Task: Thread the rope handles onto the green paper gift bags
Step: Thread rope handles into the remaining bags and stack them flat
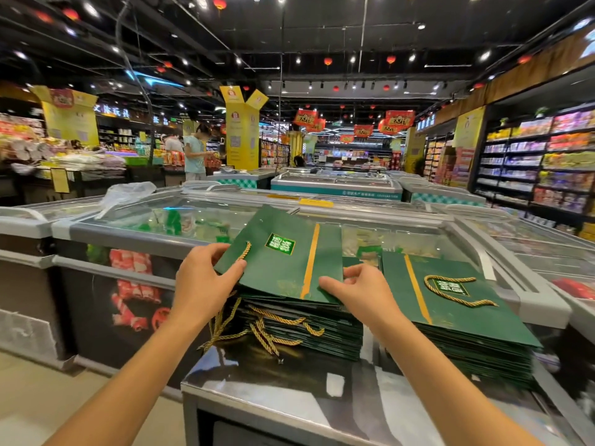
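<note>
A flat green paper gift bag (283, 259) with a gold stripe and label lies tilted on top of a stack of green bags (302, 326). My left hand (201, 278) grips its left edge, thumb on top, beside a short gold rope end (244, 251) sticking up from the bag. My right hand (357, 289) pinches the bag's near right corner. Loose gold rope handles (273, 333) hang out of the stack's front. To the right, a second stack (467, 323) carries a bag with a threaded gold handle (457, 291) on top.
Both stacks sit on a steel-topped counter (289, 394) in front of glass-lidded chest freezers (145, 220). A clear plastic bag (125, 194) lies on the freezer lid. A person (194, 154) stands at the far left; shelves (531, 165) line the right.
</note>
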